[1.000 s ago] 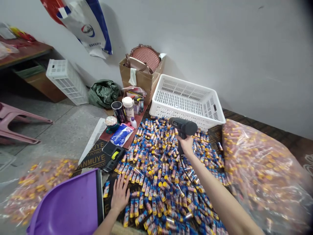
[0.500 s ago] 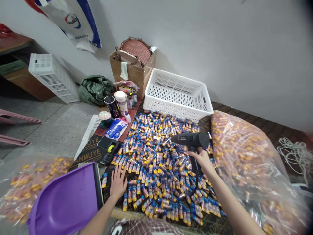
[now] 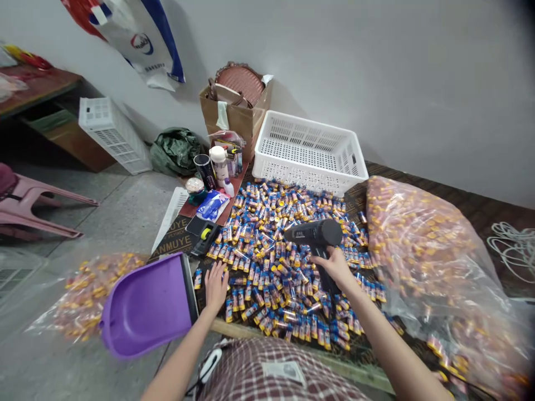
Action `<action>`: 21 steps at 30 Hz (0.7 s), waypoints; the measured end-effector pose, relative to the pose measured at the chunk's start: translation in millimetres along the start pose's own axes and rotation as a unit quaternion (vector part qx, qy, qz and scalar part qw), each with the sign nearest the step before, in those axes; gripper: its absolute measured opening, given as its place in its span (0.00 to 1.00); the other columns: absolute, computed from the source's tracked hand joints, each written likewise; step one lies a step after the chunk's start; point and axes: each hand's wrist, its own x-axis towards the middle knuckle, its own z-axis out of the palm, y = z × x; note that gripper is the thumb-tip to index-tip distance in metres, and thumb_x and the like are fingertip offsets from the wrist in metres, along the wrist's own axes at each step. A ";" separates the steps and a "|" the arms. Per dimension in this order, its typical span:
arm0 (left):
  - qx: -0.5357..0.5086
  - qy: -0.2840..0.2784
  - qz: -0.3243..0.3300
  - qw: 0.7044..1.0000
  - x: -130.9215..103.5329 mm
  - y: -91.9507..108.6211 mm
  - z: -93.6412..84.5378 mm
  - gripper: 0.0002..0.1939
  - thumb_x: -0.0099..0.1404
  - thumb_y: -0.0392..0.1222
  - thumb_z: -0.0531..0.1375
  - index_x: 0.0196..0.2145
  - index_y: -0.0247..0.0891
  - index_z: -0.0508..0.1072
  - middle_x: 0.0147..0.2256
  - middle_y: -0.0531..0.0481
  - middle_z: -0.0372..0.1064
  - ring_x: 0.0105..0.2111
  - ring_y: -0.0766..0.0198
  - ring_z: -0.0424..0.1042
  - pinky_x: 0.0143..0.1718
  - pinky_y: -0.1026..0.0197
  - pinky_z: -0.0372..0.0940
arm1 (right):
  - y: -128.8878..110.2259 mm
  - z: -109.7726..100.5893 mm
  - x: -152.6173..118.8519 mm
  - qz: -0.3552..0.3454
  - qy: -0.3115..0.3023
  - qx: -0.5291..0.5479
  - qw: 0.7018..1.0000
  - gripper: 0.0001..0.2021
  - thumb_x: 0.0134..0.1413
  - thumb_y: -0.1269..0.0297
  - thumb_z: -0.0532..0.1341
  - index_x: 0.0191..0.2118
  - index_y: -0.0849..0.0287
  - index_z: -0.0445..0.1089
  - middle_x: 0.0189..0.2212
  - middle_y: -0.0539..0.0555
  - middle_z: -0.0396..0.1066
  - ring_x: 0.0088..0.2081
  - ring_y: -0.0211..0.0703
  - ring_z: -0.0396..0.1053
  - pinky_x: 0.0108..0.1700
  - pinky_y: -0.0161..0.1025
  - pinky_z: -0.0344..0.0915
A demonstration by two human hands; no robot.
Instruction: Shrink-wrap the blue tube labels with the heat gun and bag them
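My right hand (image 3: 333,268) is wrapped around the handle of a black hair dryer (image 3: 317,231). Its nozzle points left, over a spread of small tubes (image 3: 267,278) with blue and yellow ends. The dryer's cord hangs down among them. My left hand (image 3: 217,287) lies flat with fingers spread on the dark board, at the left edge of the tubes. A single tube (image 3: 198,278) lies between this hand and the purple dustpan (image 3: 146,306).
A white plastic crate (image 3: 307,150) stands behind the tubes. Large clear bags of tubes lie at right (image 3: 422,234) and left (image 3: 94,284). Cups, a bottle (image 3: 219,164) and a tape dispenser (image 3: 204,236) sit at back left. Further left is a pink stool (image 3: 42,200).
My right hand has shifted the hair dryer left over the tubes. My left hand stays in place on the board. The whole view has tilted, showing more of my lap.
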 end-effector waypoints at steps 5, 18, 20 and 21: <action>-0.059 0.023 -0.004 0.998 -29.3 0.1 -7.1 0.19 0.66 0.45 0.47 0.47 0.35 0.70 0.52 0.40 0.65 0.54 0.55 0.61 0.54 0.49 0.58 | 0.5 -9.9 -55.6 -0.005 -0.129 -0.050 0.990 0.11 0.35 0.66 0.64 0.31 0.63 0.70 0.22 0.48 0.69 0.22 0.38 0.62 0.23 0.33 0.57; -0.055 -0.069 0.153 0.984 -36.6 -5.9 2.3 0.17 0.64 0.43 0.48 0.42 0.38 0.72 0.48 0.42 0.68 0.52 0.53 0.63 0.52 0.46 0.60 | 38.6 -115.9 -188.2 0.105 0.179 -0.061 0.976 0.17 0.33 0.55 0.66 0.30 0.62 0.72 0.18 0.51 0.70 0.20 0.42 0.64 0.23 0.37 0.59; -0.058 -0.085 0.196 0.975 -26.0 10.3 6.5 0.17 0.64 0.43 0.48 0.43 0.38 0.72 0.49 0.42 0.66 0.53 0.53 0.62 0.53 0.46 0.59 | 35.7 -143.9 -216.6 0.121 0.235 -0.043 0.963 0.17 0.32 0.55 0.67 0.30 0.61 0.72 0.19 0.52 0.70 0.21 0.43 0.65 0.23 0.38 0.60; -0.059 -0.089 0.213 0.971 -20.5 21.0 8.8 0.17 0.64 0.43 0.48 0.43 0.38 0.72 0.50 0.42 0.66 0.53 0.53 0.61 0.53 0.46 0.59 | 33.8 -158.5 -231.0 0.134 0.262 -0.039 0.955 0.18 0.31 0.54 0.68 0.30 0.61 0.72 0.19 0.53 0.71 0.21 0.44 0.65 0.23 0.38 0.61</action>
